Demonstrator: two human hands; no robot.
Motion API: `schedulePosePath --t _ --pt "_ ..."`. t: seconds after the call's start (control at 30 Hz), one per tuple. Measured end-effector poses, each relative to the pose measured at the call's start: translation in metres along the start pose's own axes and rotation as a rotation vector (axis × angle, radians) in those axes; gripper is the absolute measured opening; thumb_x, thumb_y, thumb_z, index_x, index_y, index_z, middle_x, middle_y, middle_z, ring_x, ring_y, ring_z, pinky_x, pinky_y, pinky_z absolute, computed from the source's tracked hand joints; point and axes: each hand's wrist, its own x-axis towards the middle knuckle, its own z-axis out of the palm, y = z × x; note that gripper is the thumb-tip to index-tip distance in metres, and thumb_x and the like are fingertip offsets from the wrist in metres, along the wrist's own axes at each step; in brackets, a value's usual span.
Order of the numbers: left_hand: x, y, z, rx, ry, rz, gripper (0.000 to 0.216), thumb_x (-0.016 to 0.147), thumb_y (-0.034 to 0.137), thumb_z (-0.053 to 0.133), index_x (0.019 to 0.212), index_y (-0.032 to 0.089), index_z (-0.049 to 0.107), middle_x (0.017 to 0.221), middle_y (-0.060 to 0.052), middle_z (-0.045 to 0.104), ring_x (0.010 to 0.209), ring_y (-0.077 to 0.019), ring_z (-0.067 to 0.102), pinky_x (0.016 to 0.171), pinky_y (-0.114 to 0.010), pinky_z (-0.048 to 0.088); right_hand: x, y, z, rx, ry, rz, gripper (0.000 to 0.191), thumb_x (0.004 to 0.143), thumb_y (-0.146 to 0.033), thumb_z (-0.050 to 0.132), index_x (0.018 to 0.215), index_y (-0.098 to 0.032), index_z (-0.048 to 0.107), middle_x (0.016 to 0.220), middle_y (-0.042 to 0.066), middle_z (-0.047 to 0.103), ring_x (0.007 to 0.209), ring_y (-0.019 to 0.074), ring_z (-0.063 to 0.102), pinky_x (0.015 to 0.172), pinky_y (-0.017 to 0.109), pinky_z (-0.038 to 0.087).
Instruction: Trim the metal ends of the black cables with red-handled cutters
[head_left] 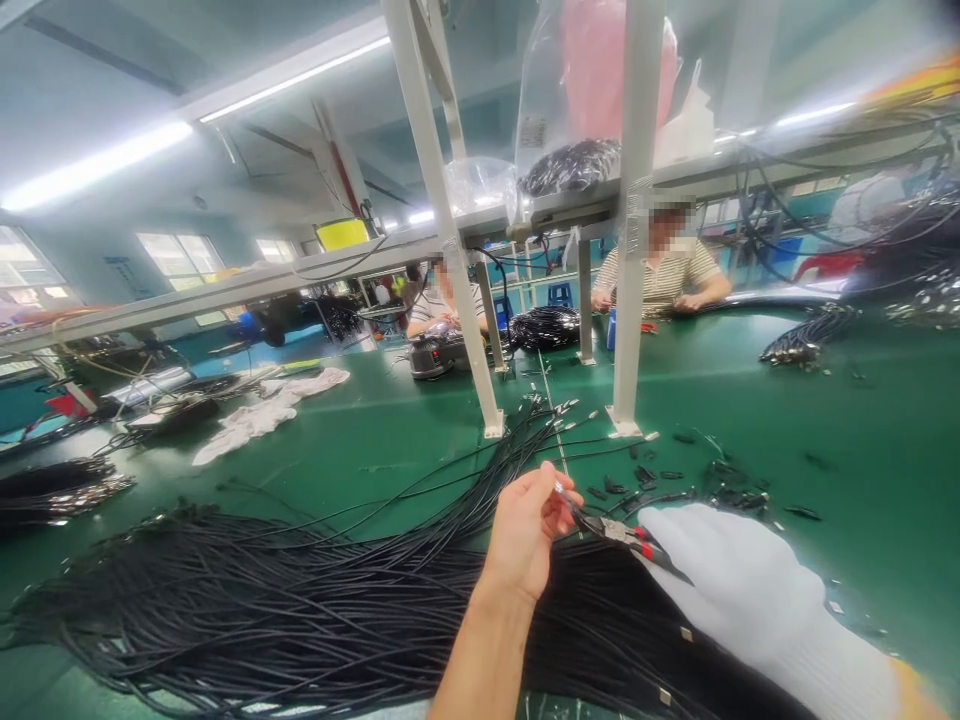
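My bare left hand point(531, 520) pinches the end of a black cable, where a small silvery connector point(559, 488) shows at the fingertips. My right hand point(739, 580), in a white glove, is closed round a pair of pliers point(626, 535) with red and black handles. The jaws of the pliers meet the dark cable end just right of my left fingers; whether they bite on it I cannot tell. Under both hands lies a large bundle of black cables point(300, 600), spread to the left, with some ends running up the table.
Small black scraps point(645, 478) lie on the green table point(862, 440) beyond the pliers. White shelf posts point(634, 250) stand behind the cables. Two people point(660, 265) sit across the table. A white cloth point(270, 410) and another cable bundle point(60, 490) lie at left.
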Motion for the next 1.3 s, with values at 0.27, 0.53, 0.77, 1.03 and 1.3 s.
schedulePosePath --t 0.27,0.53,0.77,1.03,1.3 --pt "0.015 0.028 -0.032 -0.104 0.149 0.220 0.027 0.084 0.035 0.073 0.073 0.013 0.061 0.065 -0.004 0.069 0.048 -0.0049 0.054 0.045 -0.014 0.040 0.007 0.000 -0.002 -0.055 -0.037 0.303 0.014 0.092 -0.029 0.049 0.086 -0.022 0.059 0.071 0.003 0.063 0.062 0.0180 0.058 0.055 0.030 0.038" --pt "0.008 -0.002 -0.009 -0.048 -0.046 0.160 0.038 0.076 0.047 0.079 0.087 0.014 0.062 0.073 -0.008 0.073 0.059 -0.0119 0.062 0.055 -0.021 0.048 -0.034 0.060 0.016 -0.423 -0.400 0.702 0.019 0.087 -0.041 0.058 0.082 -0.023 0.057 0.071 0.006 0.058 0.061 0.0240 0.054 0.044 0.028 0.022" --pt "-0.001 -0.008 -0.010 -0.074 -0.180 -0.035 0.035 0.066 0.034 0.088 0.074 0.014 0.060 0.073 0.001 0.062 0.055 -0.0045 0.050 0.050 -0.015 0.038 -0.010 0.025 0.011 -0.164 -0.041 0.307 0.025 0.090 -0.029 0.052 0.109 -0.014 0.060 0.095 0.012 0.067 0.083 0.0248 0.062 0.063 0.033 0.047" --pt "0.001 -0.015 -0.013 -0.151 -0.312 -0.223 0.031 0.069 0.028 0.086 0.069 0.012 0.060 0.060 0.005 0.047 0.049 -0.0024 0.039 0.045 -0.014 0.030 -0.003 0.004 0.011 -0.046 -0.045 0.222 0.031 0.088 -0.028 0.056 0.113 -0.010 0.060 0.100 0.014 0.065 0.093 0.0293 0.060 0.071 0.037 0.050" --pt "-0.002 -0.018 -0.014 -0.124 -0.403 -0.278 0.032 0.074 0.032 0.083 0.068 0.012 0.059 0.060 0.006 0.044 0.048 -0.0018 0.034 0.046 -0.014 0.028 -0.001 -0.006 0.007 0.056 -0.094 0.232 0.030 0.087 -0.023 0.055 0.114 -0.012 0.060 0.100 0.013 0.063 0.093 0.0261 0.059 0.072 0.035 0.052"
